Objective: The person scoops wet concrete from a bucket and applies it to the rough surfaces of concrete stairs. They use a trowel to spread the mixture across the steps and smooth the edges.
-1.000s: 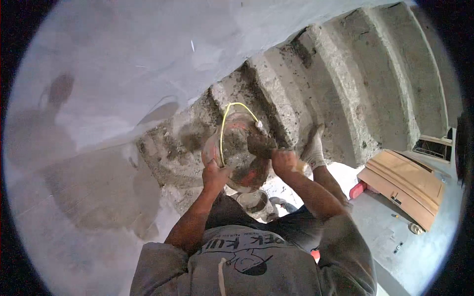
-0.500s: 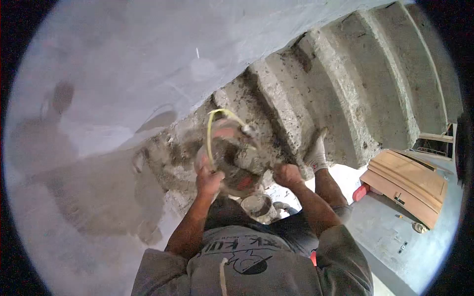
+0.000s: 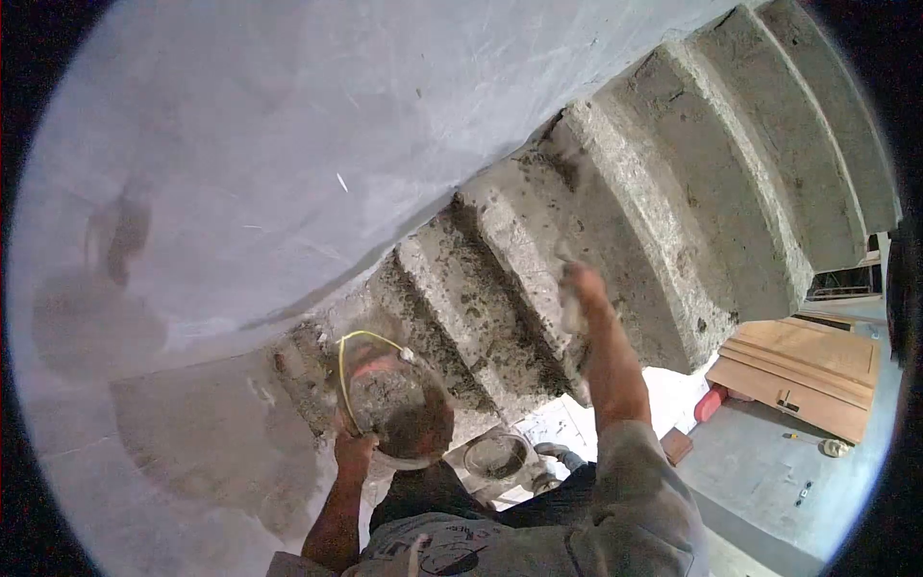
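My left hand (image 3: 356, 454) grips the rim of a round, mortar-smeared bucket (image 3: 415, 450) with a yellow handle, tilted so its inside faces me. Grey wet-looking material and a reddish patch show within it. My right hand (image 3: 585, 286) reaches out over the rough concrete steps (image 3: 625, 221), its fingers closed. A pale, blurred shape shows by the fingertips; I cannot make out what it is. Lower down, a second round container (image 3: 495, 458) with grey material stands near my legs.
A grey plastered wall (image 3: 288, 125) runs along the left of the stairs. Wooden cabinet panels (image 3: 803, 365) lie at the right on a blue-grey surface (image 3: 750, 452), near a red object (image 3: 710, 403) and a reddish-brown block (image 3: 676, 445). A shoe (image 3: 553, 450) shows below the steps.
My right hand has left the bucket's side and swung up and out over the steps. The bucket has moved down and left with my left hand. My view has shifted slightly.
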The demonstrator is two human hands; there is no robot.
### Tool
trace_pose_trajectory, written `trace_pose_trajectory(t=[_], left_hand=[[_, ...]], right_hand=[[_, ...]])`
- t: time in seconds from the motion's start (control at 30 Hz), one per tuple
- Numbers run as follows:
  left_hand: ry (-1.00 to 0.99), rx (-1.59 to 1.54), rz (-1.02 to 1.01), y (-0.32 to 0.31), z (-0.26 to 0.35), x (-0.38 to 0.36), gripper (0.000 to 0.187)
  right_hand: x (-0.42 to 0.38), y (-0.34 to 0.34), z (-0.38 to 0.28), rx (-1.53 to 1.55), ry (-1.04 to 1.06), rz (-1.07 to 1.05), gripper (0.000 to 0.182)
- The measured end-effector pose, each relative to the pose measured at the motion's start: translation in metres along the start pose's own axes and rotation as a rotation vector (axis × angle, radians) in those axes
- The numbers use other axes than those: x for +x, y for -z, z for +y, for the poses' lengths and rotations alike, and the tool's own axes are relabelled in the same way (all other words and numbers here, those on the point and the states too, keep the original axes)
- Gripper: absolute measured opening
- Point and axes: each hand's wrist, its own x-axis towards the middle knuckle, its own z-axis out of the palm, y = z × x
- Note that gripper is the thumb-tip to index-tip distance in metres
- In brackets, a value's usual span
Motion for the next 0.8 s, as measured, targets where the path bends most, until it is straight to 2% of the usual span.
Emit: trace_pose_trajectory(t=[0.03, 0.1, 0.13, 0.17, 0.23, 0.27, 0.3, 0.33, 0.37, 0.43, 0.47, 0.5, 0.53, 0.6, 0.73, 0.77, 0.8], left_hand=[[0.073, -0.057, 0.017, 0.002, -0.001, 0.002, 0.052], [0.059, 0.241, 0.094, 0.008, -0.048, 0.025, 0.053], [0.062, 0.334, 0.115, 0.005, -0.059, 0.027, 0.053], [0.094, 0.364, 0.038, -0.002, -0.054, 0.032, 0.055], [0.019, 0.418, -0.091, -0.008, -0.053, 0.043, 0.058], [0.023, 0.424, -0.095, -0.012, -0.043, 0.034, 0.058], [-0.061, 0.21, -0.13, -0.027, -0.013, 0.015, 0.059], [-0.062, 0.171, -0.152, -0.04, 0.03, -0.008, 0.062], [-0.062, 0.131, -0.173, -0.054, 0.076, -0.033, 0.064], [0.023, 0.289, -0.199, -0.071, 0.106, -0.041, 0.069], [0.014, 0.305, -0.213, -0.074, 0.094, -0.033, 0.071], [-0.074, 0.416, -0.194, -0.081, 0.104, -0.036, 0.071], [-0.181, 0.52, -0.179, -0.088, 0.114, -0.038, 0.071], [-0.229, 0.548, -0.165, -0.095, 0.109, -0.036, 0.071], [-0.288, 0.597, -0.16, -0.114, 0.137, -0.048, 0.073], [-0.295, 0.602, -0.16, -0.118, 0.14, -0.052, 0.073], [-0.388, 0.599, -0.118, -0.123, 0.143, -0.054, 0.069]], right_hand=[[-0.01, 0.015, -0.006, 0.01, -0.204, 0.038, 0.019], [-0.077, 0.019, 0.01, -0.656, 0.031, 0.032, 0.022], [-0.103, 0.014, 0.026, -0.825, 0.112, 0.049, 0.022], [-0.128, 0.009, 0.042, -0.996, 0.191, 0.082, 0.023], [-0.174, 0.006, -0.023, -0.264, -0.436, 0.011, 0.025], [-0.183, 0.0, -0.025, -0.061, -0.583, -0.025, 0.026], [-0.193, -0.007, -0.026, 0.124, -0.739, -0.038, 0.027], [-0.194, -0.023, -0.003, 0.009, -0.538, -0.125, 0.029], [-0.198, -0.024, -0.025, -0.176, -0.473, -0.193, 0.032], [-0.208, -0.025, -0.084, -0.557, -0.325, -0.297, 0.039], [-0.213, -0.03, -0.095, -0.547, -0.13, -0.196, 0.043], [-0.211, -0.021, -0.133, -0.637, -0.119, -0.334, 0.04], [-0.207, -0.031, -0.141, -0.631, -0.121, -0.348, 0.04], [-0.198, -0.04, -0.153, -0.959, 0.111, -0.254, 0.031], [-0.176, -0.07, -0.145, -1.097, 0.214, -0.098, 0.02], [-0.173, -0.077, -0.147, -1.077, 0.088, -0.256, 0.018], [-0.176, -0.082, -0.142, -1.041, 0.052, -0.305, 0.017]])
